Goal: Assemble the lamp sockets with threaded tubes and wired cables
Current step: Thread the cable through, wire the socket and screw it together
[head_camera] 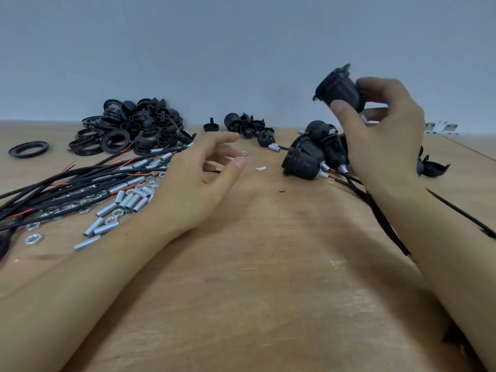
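1. fingers (346, 110) of the right hand (381, 130) are curled around a black lamp socket (338, 88), which is gripped between the thumb on the near side and the fingertips on the far side and held in the air above the table (268, 264).
2. the held socket is tilted, with its flanged ring turned up and to the left.
3. the left hand (198, 183) is seen loosely open, fingers spread and gently bent, with nothing held; its thumb tip is near a small white scrap (260, 168) on the wood, and whether the palm touches the table cannot be told.
4. a loose nut (244, 153) is seen just beyond the left fingertips.
5. a cluster of assembled sockets (308, 159), with short metal tubes and black cables attached, is placed on the table below the right hand.
6. a bundle of black and red wired cables (67, 181) is spread on the left side of the table, partly under the left wrist.
7. silver threaded tubes (126, 202) and nuts are scattered among and just beside these cables.
8. a pile of black rings and socket caps (134, 127) is heaped at the far left, with one ring (28, 149) lying apart from it.
9. a smaller group of black socket parts (247, 127) is found at the far middle of the table.
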The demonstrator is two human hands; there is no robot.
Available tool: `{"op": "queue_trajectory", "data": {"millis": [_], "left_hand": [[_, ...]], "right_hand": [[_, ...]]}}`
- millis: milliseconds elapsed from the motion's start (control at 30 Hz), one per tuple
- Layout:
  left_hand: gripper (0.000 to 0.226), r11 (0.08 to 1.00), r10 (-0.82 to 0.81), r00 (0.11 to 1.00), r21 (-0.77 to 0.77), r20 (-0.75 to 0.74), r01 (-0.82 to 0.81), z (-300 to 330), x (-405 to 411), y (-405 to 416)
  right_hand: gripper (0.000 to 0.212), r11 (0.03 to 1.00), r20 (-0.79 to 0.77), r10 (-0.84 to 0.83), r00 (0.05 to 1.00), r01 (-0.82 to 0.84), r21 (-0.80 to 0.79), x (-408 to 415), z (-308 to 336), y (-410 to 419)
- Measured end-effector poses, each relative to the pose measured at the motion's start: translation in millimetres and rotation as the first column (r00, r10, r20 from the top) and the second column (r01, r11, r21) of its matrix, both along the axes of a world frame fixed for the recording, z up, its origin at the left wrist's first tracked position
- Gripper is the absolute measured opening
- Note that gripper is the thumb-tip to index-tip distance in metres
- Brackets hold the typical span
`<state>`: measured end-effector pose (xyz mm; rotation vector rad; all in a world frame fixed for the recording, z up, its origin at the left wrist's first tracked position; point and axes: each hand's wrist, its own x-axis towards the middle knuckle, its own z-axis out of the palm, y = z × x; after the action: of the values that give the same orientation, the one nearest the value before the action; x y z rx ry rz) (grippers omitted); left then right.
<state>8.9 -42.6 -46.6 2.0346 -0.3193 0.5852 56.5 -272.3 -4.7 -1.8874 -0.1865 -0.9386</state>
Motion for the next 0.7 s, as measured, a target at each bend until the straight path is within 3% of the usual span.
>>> {"op": "queue_trajectory", "data": {"millis": [100, 167, 233, 333, 433, 700], "left_hand": [[0.026, 0.985, 0.093, 0.996, 0.143, 0.002, -0.092, -1.2, 1.7, 1.7], [0.022, 0.917, 0.202, 0.979, 0.346, 0.027, -0.198, -1.8, 3.8, 6.6], [0.03, 0.826, 0.298, 0.954, 0.492, 0.034, -0.276, -1.3, 6.5, 13.4], [0.046, 0.736, 0.425, 0.904, 0.567, 0.039, -0.37, 2.3, 7.4, 22.8], [0.042, 0.605, 0.531, 0.847, 0.699, 0.002, -0.381, 2.5, 10.7, 30.9], [0.02, 0.609, 0.54, 0.842, 0.687, 0.008, -0.397, 4.3, 18.6, 42.3]], "right_hand": [[0.027, 0.979, -0.166, -0.133, 0.977, 0.104, -0.173, 12.7, -7.1, -16.2], [0.031, 0.959, -0.232, -0.146, 0.962, 0.08, -0.273, 15.7, -15.4, -13.8], [0.027, 0.936, -0.199, -0.161, 0.967, 0.085, -0.343, 16.1, -18.6, -8.4], [0.021, 0.919, -0.128, -0.157, 0.979, 0.097, -0.383, 12.5, -17.4, -4.4], [0.017, 0.909, -0.112, -0.051, 0.992, -0.001, -0.418, 5.6, -18.8, 3.8], [0.013, 0.902, -0.049, 0.114, 0.992, -0.124, -0.415, -3.7, -20.3, 20.0]]}}
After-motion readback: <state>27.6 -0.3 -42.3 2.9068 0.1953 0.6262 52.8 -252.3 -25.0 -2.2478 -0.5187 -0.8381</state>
